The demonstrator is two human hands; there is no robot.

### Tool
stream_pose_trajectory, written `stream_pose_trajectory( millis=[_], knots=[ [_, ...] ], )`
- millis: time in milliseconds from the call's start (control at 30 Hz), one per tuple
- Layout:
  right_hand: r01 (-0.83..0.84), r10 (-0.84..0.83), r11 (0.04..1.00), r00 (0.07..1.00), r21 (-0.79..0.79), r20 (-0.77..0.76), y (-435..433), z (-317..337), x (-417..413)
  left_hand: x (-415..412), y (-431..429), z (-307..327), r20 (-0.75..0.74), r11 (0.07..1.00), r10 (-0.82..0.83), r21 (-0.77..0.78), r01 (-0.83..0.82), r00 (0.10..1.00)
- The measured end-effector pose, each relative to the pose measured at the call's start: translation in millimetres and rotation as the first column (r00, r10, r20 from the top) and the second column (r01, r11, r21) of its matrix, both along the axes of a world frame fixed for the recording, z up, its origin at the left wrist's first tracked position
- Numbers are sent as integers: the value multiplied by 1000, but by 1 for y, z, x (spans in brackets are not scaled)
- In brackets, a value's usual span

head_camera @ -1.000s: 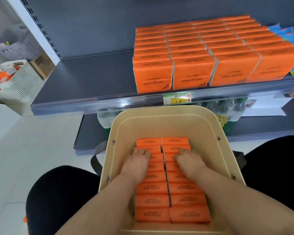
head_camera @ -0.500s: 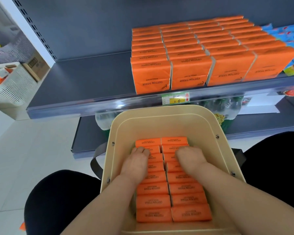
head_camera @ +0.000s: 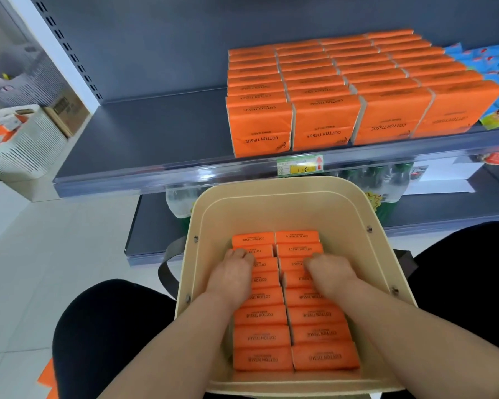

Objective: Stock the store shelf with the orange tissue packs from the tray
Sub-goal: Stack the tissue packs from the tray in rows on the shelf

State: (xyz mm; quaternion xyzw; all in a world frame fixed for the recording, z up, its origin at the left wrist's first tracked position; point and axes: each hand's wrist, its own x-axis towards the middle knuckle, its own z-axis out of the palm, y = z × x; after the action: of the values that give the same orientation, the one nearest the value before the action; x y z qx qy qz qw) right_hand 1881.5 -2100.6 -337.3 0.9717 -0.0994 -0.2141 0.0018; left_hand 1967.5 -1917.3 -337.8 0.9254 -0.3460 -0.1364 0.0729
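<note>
Beige tray (head_camera: pixel 271 197) holds two rows of orange tissue packs (head_camera: pixel 317 335), and our left hand (head_camera: pixel 231 279) and right hand (head_camera: pixel 332 273) each grip packs toward the far end.

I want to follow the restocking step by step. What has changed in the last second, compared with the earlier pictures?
Nothing has visibly changed. The left hand and the right hand stay in the tray, with fingers curled over the orange tissue packs, one hand on each row. No pack has been lifted yet, and the shelf holds the same stock as before.
</note>
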Motion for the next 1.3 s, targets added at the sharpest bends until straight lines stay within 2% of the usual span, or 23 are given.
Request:
stream_pose_trajectory(
  millis=[200, 367, 500, 567, 667, 733, 900, 1033, 1167, 1300],
  knots=[
    [-2, 1, 999, 1000, -47, -21, 3, 8, 4, 1, 2, -3, -5, 1000, -3, 10, 3, 1000],
    [29, -25, 996, 998, -81, 49, 5, 47, 14, 3, 0, -4, -12, 1000, -3, -3, 3, 1000],
    [58, -34, 983, 989, -173, 141, -1, 72, 15, 6, -3, -5, 2, 1000, 10, 6, -10, 1000],
    [94, -74, 988, 985, -124, 153, -4, 66, 14, 6, -3, -6, 9, 1000, 22, 16, -22, 1000],
    [138, -150, 987, 976, 82, 159, -2, 41, 11, 6, 0, -7, 21, 999, 45, 26, -46, 999],
    [129, -151, 982, 974, 136, 171, 1, 27, 10, 7, 1, -8, 29, 998, 55, 38, -56, 998],
    [56, -88, 991, 956, 123, 279, 1, 23, 15, 9, -1, -15, -9, 990, 17, 138, -16, 1000],
    [35, -68, 989, 970, 143, 234, 1, 17, 13, 7, -5, -23, -30, 959, -66, 275, 72, 997],
    [90, -118, 986, 972, 142, 201, -7, 13, 10, 6, -11, -25, 49, 934, -135, 340, 111, 990],
    [70, -91, 991, 975, 113, 201, -3, 12, 5, 5, -19, -23, 112, 914, -218, 373, 162, 970]
  ],
)
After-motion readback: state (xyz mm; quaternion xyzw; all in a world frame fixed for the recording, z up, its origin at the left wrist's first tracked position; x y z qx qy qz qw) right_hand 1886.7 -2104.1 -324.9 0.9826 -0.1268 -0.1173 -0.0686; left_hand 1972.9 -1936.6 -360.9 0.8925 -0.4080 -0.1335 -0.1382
